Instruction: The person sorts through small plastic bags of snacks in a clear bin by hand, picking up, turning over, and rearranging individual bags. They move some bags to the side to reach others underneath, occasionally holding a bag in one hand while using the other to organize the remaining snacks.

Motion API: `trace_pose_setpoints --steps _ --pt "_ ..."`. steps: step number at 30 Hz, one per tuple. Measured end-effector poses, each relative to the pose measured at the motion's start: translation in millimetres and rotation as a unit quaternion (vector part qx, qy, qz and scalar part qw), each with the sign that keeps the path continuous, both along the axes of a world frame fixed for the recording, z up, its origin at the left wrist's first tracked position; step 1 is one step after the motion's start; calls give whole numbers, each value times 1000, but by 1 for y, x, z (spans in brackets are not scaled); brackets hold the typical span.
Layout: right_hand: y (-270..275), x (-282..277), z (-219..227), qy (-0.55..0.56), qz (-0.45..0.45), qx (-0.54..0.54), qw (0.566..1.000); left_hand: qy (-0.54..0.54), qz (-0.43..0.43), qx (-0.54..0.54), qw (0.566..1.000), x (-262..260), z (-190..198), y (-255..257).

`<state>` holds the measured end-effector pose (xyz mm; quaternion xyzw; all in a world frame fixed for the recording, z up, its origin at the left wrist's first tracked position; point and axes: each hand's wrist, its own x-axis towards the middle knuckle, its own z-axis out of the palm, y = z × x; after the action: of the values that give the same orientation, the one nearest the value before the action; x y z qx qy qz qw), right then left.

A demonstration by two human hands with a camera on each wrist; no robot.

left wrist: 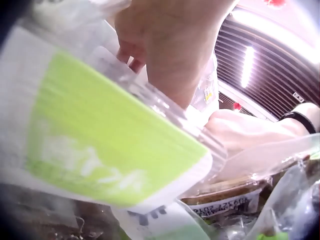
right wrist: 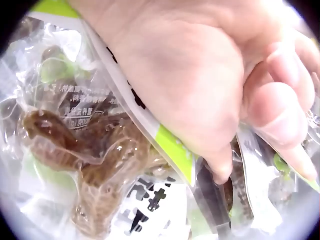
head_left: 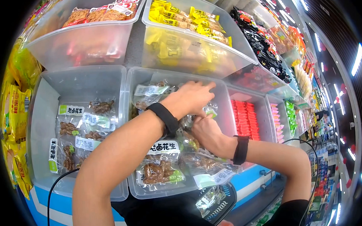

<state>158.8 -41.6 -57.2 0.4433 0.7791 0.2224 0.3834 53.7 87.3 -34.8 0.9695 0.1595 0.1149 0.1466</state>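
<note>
Clear vacuum packets of brown braised peanuts (head_left: 158,172), with white and green labels, fill the middle plastic bin (head_left: 142,76). My left hand (head_left: 192,97) reaches over its back part, fingers spread, thumb pointing down among the packets. In the left wrist view a green-labelled packet (left wrist: 115,135) hides part of that hand. Just nearer, my right hand (head_left: 208,132) is down among the packets with its fingers bent. In the right wrist view a packet edge (right wrist: 250,165) stands between thumb and fingers; I cannot tell whether they pinch it. A peanut packet (right wrist: 95,165) lies beside the thumb.
A left bin (head_left: 45,117) holds more of the same packets. Behind stand bins of yellow-wrapped snacks (head_left: 173,13) and red-labelled packs (head_left: 105,13). Red packets (head_left: 245,120) fill the bin to the right. Yellow bags (head_left: 15,114) hang far left. Thin black cables run beside both arms.
</note>
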Motion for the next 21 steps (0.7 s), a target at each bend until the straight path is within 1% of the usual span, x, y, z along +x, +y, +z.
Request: trace_pose_setpoints --steps 1,3,6,8,13,15,16,17,18,20,21 --pt "1 3 -3 1 -2 1 1000 4 7 7 1000 1 0 -2" --pt "6 6 -6 -3 36 3 999 7 12 16 1000 3 -1 -2" --pt "7 4 -4 -13 48 -5 999 -8 16 21 1000 7 -9 3" --pt "8 2 -4 -12 43 -6 999 -56 22 33 998 9 -14 3" --pt "10 2 -9 4 16 -28 999 -48 40 49 997 6 1 3" --pt "7 0 -11 35 -8 47 998 -53 45 53 996 7 9 1" --pt "8 -1 -10 35 -8 47 998 -148 44 90 984 9 12 -1" --pt "10 -1 -10 43 -14 31 998 -242 40 126 961 10 15 -3" --pt "12 -1 -8 50 -21 17 998 -242 37 127 961 11 17 -5" --pt "13 6 -18 45 -12 18 999 -286 37 174 942 11 21 -7" --pt "13 6 -20 44 -2 46 998 -286 36 175 942 12 19 -6"
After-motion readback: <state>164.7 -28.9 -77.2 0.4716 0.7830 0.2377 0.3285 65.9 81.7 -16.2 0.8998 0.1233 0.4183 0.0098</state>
